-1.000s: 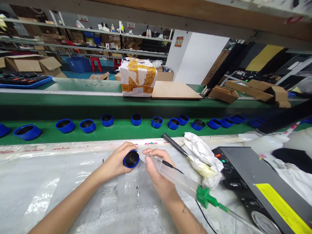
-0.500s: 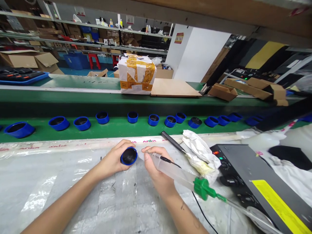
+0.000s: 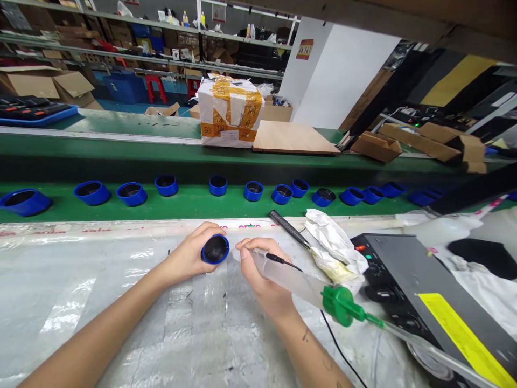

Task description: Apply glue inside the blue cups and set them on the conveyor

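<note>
My left hand (image 3: 189, 256) is wrapped round a blue round cap (image 3: 215, 249), turned so its dark open side faces right. My right hand (image 3: 258, 275) grips a clear dispensing syringe (image 3: 291, 280) with a green end fitting (image 3: 339, 305); its tip points into the cap's opening. Both hands rest on a plastic-covered bench (image 3: 121, 302). A thin black wire runs along the syringe.
A row of several blue caps (image 3: 218, 185) stands on the green conveyor belt (image 3: 189, 203) behind the hands. A black pen-like tool (image 3: 288, 228) and crumpled white paper (image 3: 331, 245) lie to the right, beside a grey controller box (image 3: 428, 302). A taped parcel (image 3: 230, 110) sits further back.
The view has shifted slightly. Both hands hold the same grip, with the syringe tip staying at the cap's mouth.
</note>
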The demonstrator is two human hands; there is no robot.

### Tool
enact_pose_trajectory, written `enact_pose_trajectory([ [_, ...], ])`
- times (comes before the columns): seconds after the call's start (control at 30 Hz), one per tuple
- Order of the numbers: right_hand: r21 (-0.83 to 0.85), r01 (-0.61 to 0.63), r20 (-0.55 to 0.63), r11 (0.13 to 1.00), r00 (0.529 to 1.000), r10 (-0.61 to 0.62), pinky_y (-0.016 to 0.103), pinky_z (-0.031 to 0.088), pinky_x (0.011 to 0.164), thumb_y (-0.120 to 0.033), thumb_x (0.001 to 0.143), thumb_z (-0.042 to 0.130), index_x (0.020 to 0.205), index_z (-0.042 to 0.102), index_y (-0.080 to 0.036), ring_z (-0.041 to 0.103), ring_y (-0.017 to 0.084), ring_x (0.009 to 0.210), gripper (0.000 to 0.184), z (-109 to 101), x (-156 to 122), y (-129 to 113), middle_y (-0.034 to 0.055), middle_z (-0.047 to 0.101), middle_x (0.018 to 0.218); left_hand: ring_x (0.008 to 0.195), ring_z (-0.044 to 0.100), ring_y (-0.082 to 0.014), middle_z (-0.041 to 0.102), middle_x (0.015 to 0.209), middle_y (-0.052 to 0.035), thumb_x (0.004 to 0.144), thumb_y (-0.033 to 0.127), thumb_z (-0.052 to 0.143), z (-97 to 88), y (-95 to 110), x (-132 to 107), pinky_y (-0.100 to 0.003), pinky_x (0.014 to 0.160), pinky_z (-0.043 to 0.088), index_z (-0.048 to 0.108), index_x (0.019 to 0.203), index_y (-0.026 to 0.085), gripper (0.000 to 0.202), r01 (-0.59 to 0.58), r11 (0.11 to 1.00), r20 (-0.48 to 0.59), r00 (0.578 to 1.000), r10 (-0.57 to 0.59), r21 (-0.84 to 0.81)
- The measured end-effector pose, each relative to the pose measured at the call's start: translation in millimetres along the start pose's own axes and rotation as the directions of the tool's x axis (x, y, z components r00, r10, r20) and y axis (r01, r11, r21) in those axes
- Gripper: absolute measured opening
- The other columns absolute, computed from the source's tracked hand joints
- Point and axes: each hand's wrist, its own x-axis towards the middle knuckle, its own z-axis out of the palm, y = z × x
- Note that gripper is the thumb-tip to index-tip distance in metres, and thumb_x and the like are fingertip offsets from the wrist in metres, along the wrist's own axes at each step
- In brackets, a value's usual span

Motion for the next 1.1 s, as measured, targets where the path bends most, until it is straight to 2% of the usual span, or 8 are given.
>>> enact_pose_trajectory([
  [0.3, -0.037, 0.01, -0.002, 0.999, 1.0, -0.01, 0.029, 0.059, 0.068, -0.019, 0.088, 0.068, 0.087, 0.067, -0.023, 0.078, 0.02, 0.077, 0.004, 0.9, -0.9, 0.4, 0.0034, 0.079, 0.083, 0.118, 0.061, -0.0267, 0.058, 0.122, -0.009, 0.079, 0.011, 0.069, -0.1, -0.1, 2.0, -0.039, 0.103, 0.052, 0.056, 0.119, 0.022, 0.044, -0.01, 1.0, 0.008, 1.0, 0.01, 0.013],
  [0.93, -0.043, -0.003, 0.084, 0.999, 0.996, 0.007, 0.029, 0.06, 0.066, -0.02, 0.087, 0.067, 0.084, 0.065, -0.024, 0.078, 0.02, 0.071, 0.005, 3.2, -4.7, -0.6, 0.0026, 0.08, 0.08, 0.117, 0.062, -0.0279, 0.06, 0.123, -0.0083, 0.077, 0.011, 0.07, -0.5, 1.4, 2.5, -0.04, 0.101, 0.054, 0.057, 0.119, 0.022, 0.046, 0.008, 1.0, 0.018, 1.0, -0.008, -0.004],
  [1.1, -0.05, -0.025, 0.112, 0.998, 0.993, 0.03, 0.029, 0.06, 0.068, -0.022, 0.087, 0.067, 0.085, 0.065, -0.025, 0.079, 0.021, 0.079, 0.004, 3.2, -6.6, -0.3, 0.0019, 0.08, 0.082, 0.118, 0.061, -0.0274, 0.058, 0.123, -0.0082, 0.077, 0.011, 0.071, -0.2, 0.2, 2.9, -0.04, 0.101, 0.053, 0.056, 0.118, 0.022, 0.045, 0.001, 1.0, 0.02, 1.0, -0.001, -0.018],
])
